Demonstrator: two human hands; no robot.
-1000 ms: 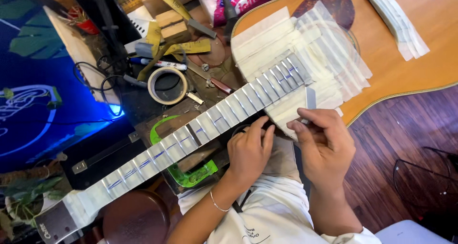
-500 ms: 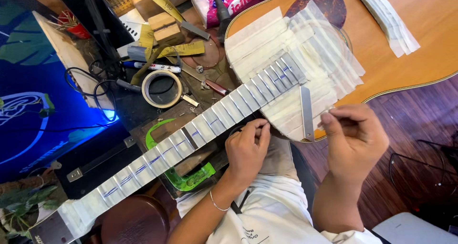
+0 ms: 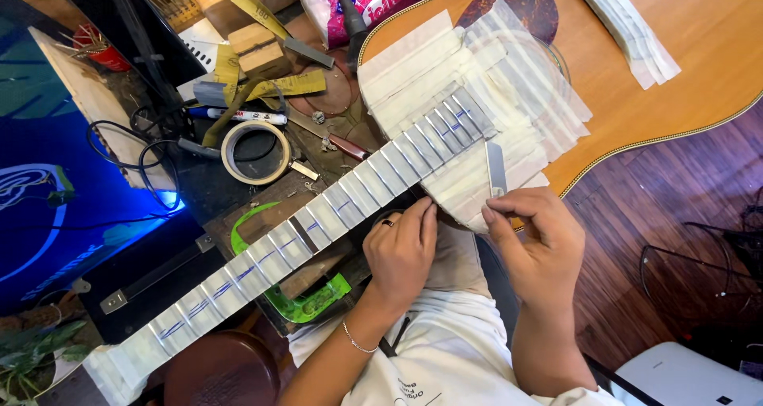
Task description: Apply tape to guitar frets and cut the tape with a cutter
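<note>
Cluttered worktop (image 3: 238, 191) under an acoustic guitar (image 3: 683, 80) lying flat, neck (image 3: 318, 223) running down-left, its fretboard and the body top near the soundhole masked in pale tape strips. Right hand (image 3: 536, 243) pinches a thin flat metal file (image 3: 495, 168) at its lower end, fingers closed on it, blade standing up over the taped body edge. Left hand (image 3: 401, 247) rests curled against the neck's near side by the body joint, fingers together, gripping nothing that I can see. File looks light, stiff, narrow, probably slippery; the lower end is the sensible hold. Guitar top looks delicate, easily scratched. Tape roll (image 3: 254, 152), marker (image 3: 238, 117), wood blocks (image 3: 258, 48), green plastic guide (image 3: 306, 303) crowd the far side of the neck. Little free room there; open wood floor (image 3: 660, 239) right of the body.
</note>
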